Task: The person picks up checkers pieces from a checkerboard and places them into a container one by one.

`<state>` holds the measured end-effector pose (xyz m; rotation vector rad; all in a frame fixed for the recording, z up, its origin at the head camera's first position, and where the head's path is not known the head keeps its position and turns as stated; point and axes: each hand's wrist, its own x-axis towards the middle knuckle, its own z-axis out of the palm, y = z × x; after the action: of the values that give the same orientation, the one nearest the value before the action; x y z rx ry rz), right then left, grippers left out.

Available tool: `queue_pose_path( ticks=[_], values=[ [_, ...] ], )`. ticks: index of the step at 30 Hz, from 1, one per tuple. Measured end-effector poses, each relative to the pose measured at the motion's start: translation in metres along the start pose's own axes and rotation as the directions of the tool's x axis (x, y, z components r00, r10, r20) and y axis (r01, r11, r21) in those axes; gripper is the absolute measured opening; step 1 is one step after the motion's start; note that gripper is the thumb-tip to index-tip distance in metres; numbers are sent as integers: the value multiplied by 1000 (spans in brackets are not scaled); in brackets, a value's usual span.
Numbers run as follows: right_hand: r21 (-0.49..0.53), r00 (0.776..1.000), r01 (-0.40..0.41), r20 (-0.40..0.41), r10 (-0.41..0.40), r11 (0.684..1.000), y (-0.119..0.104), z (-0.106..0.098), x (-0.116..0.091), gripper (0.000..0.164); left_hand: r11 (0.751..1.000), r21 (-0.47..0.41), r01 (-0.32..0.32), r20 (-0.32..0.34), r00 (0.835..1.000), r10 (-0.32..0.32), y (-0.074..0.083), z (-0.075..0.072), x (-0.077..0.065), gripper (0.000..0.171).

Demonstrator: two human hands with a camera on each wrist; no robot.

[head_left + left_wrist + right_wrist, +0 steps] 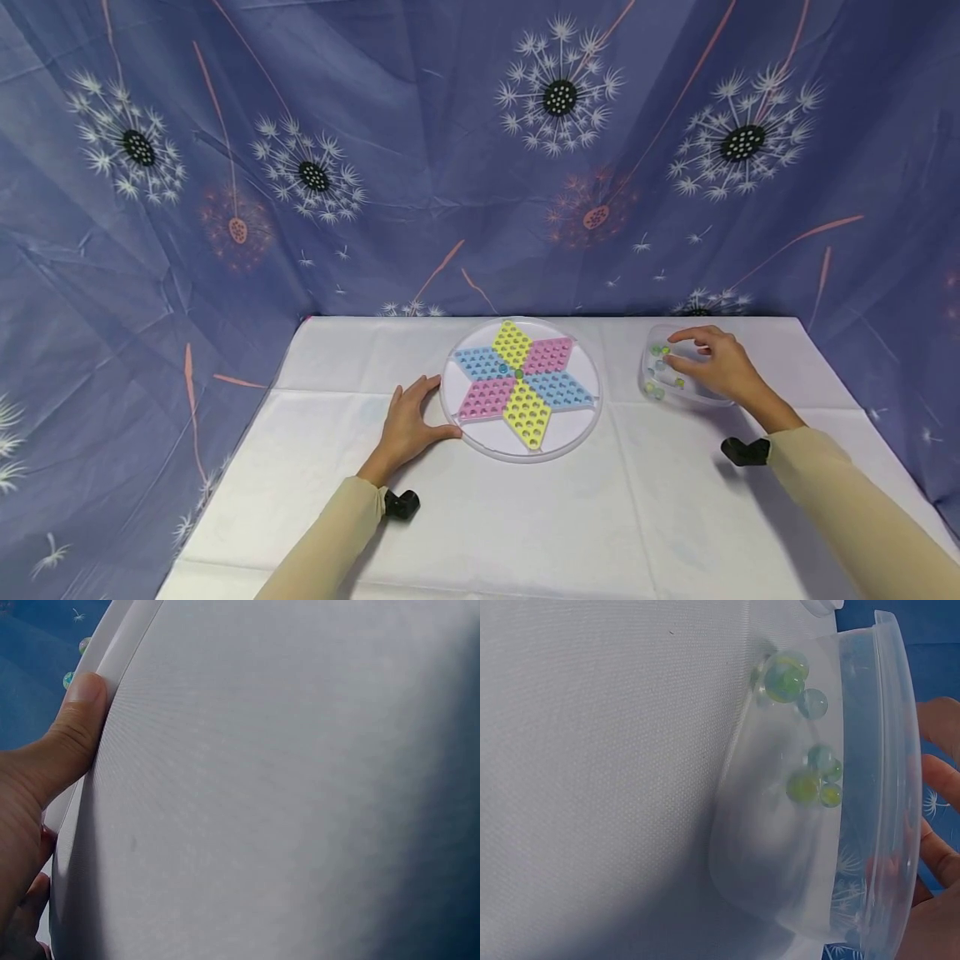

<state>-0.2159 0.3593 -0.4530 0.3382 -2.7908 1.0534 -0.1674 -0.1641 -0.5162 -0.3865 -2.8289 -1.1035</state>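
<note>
A round white Chinese checkers board carries a star of yellow, pink and blue points. On it sit a green marble at the centre and a blue marble close by. My left hand touches the board's left rim, thumb and fingers spread; the left wrist view shows the thumb against the side. At the right, my right hand hovers over a clear plastic container holding several glass marbles. Its thumb and forefinger are apart, with nothing visible between them.
A white cloth covers the table. Blue dandelion-print fabric hangs behind it and along both sides. Black devices sit at the left wrist and right wrist.
</note>
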Motion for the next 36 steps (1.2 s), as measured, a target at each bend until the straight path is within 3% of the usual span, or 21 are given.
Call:
queue_pose_path(
  ticks=[7, 21, 36],
  values=[
    [-5, 999, -38, 11, 38, 999, -2, 0, -2, 42, 1000, -7, -12, -7, 1000, 12, 0, -1, 0, 102],
    [-2, 1000, -3, 8, 3, 1000, -4, -1, 1, 39, 1000, -9, -17, -15, 1000, 17, 1, -1, -1, 101],
    [-1, 997, 76, 35, -76, 997, -30, 2, 18, 40, 1000, -11, -2, -6, 1000, 2, 1, -1, -3, 101]
  ],
)
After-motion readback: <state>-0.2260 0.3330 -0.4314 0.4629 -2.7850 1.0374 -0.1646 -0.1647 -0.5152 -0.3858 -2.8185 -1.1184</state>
